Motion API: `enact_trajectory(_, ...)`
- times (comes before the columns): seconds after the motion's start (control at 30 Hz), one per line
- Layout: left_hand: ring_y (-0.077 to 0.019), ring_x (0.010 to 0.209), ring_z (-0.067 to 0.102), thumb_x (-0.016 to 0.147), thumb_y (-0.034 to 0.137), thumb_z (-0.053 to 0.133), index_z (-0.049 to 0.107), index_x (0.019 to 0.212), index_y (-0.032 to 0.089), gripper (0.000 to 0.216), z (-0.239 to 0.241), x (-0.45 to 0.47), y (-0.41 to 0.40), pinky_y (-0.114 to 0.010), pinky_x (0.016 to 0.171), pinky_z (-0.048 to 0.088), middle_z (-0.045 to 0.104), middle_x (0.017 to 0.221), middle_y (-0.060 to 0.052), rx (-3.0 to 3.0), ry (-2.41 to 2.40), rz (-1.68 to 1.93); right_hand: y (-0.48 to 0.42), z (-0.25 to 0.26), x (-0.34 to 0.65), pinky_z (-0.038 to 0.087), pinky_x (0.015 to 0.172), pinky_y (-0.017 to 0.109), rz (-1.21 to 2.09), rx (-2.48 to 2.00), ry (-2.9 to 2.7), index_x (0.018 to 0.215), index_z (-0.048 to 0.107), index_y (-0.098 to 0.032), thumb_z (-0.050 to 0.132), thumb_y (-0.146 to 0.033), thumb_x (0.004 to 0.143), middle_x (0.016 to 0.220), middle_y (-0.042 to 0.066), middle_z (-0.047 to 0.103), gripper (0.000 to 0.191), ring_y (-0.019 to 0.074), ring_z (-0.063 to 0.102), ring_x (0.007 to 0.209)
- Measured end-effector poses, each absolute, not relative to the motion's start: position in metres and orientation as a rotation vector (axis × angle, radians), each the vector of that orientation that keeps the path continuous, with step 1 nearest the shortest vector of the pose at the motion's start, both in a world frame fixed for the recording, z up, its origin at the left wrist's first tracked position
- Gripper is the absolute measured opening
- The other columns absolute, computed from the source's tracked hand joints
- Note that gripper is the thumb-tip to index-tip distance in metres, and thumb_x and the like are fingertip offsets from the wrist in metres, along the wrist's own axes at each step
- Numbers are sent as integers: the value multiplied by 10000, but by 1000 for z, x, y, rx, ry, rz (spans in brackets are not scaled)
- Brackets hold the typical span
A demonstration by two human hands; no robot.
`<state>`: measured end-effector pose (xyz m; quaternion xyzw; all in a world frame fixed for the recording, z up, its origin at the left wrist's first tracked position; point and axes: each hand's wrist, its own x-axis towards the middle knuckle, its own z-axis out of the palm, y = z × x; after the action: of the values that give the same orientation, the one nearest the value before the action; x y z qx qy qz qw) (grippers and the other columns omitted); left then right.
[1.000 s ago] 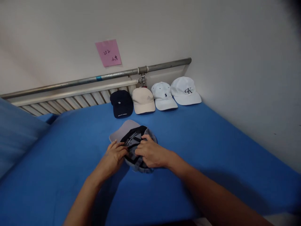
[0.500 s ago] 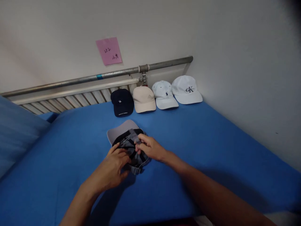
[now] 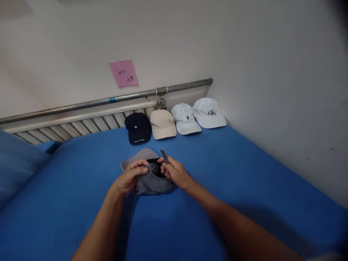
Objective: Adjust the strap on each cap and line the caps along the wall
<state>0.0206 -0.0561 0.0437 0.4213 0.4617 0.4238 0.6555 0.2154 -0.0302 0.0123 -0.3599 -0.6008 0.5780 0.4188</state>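
Observation:
A grey baseball cap (image 3: 153, 185) lies on the blue sheet in front of me, its brim pointing away and to the left, its back opening towards me. My left hand (image 3: 132, 174) pinches the left edge of that opening between thumb and fingers. In my right hand (image 3: 174, 172) is the cap's loose adjustment strap (image 3: 164, 156), its free end sticking up above the fingers. Dark lining shows between the two hands. The buckle is not visible, and part of the brim is behind my left hand.
Behind the grey cap stand a navy cap (image 3: 138, 128), a beige cap (image 3: 163, 125), a pale cap with a small logo (image 3: 186, 119) and a white cap (image 3: 208, 113) in a row. A radiator (image 3: 89, 126) and metal pipe (image 3: 136, 95) run behind. A pink note (image 3: 123, 73) hangs above.
The cap's back edge has been raised, so its grey outside now faces me. My left hand has moved up from inside the cap onto the edge; the strap now stands upright.

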Motion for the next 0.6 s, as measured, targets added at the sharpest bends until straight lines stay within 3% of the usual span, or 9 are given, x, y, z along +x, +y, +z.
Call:
enact_trajectory(0.1, -120, 621, 610, 592, 243, 817, 685, 771, 138, 246, 29, 27, -53, -223, 632, 463, 681, 713, -16, 861, 949, 959, -33, 12, 216, 430, 618, 240, 1242, -953, -1730, 1041, 600, -196, 459, -236, 882, 696, -24, 576, 216, 107, 534, 631)
enact_trajectory(0.23, -102, 580, 574, 636, 317, 813, 675, 692, 127, 242, 14, 24, -56, -207, 594, 438, 640, 650, -8, 802, 902, 1011, -34, 12, 216, 459, 657, 259, 1197, -958, -1819, 1105, 604, -196, 409, -300, 945, 711, -12, 598, 273, 125, 577, 664)
enact_trajectory(0.43, -135, 703, 578, 683, 378, 785, 682, 722, 138, 264, 4, 13, -59, -228, 662, 438, 648, 752, -35, 927, 806, 1001, -36, 3, 211, 504, 801, 317, 805, -985, -2076, 1158, 587, -199, 380, -192, 949, 984, 62, 671, 294, 167, 626, 872)
enact_trajectory(0.6, -143, 713, 599, 721, 381, 755, 689, 735, 162, 229, 5, 5, -58, -250, 685, 450, 697, 834, -54, 960, 761, 914, -36, -5, 211, 516, 775, 323, 415, -984, -2305, 1262, 562, -174, 399, -160, 939, 964, 107, 636, 362, 188, 602, 841)
